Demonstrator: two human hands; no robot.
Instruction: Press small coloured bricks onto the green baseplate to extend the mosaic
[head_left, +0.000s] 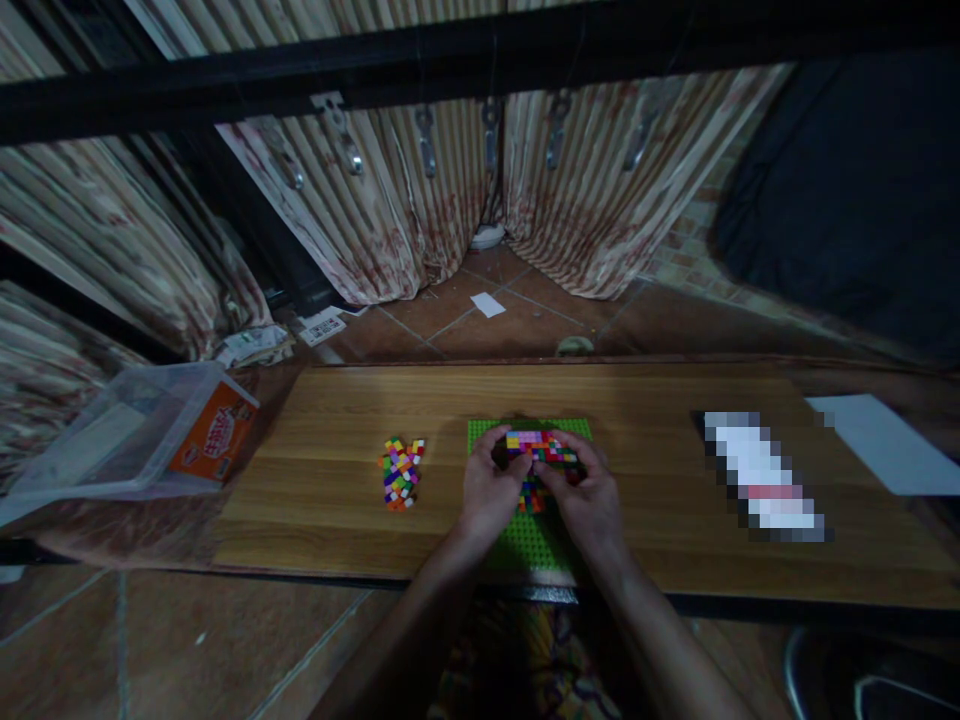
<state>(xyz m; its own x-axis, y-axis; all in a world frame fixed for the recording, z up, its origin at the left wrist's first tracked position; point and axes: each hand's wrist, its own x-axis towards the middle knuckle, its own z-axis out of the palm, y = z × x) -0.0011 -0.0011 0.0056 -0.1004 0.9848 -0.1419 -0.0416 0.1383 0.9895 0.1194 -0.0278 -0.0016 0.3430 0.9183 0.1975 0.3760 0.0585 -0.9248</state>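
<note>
A green studded baseplate [521,550] lies on the wooden table in front of me. Over it stands a block of multicoloured toy bricks [534,441], with pink, yellow and red pieces along its top. My left hand [491,485] grips the block's left side, thumb pressed against the near face. From the right, my right hand [589,490] holds the same block, its thumb close to the left one. More coloured bricks show below the thumbs. The fingers hide much of the block, and I cannot tell whether it is attached to the plate.
Left of the plate, a pile of loose small bricks [401,475] lies on the wooden table [315,470]. A clear plastic bin [112,440] with an orange label stands beyond the table's left end. A blurred-out object [761,475] lies to the right, near a white sheet [885,440].
</note>
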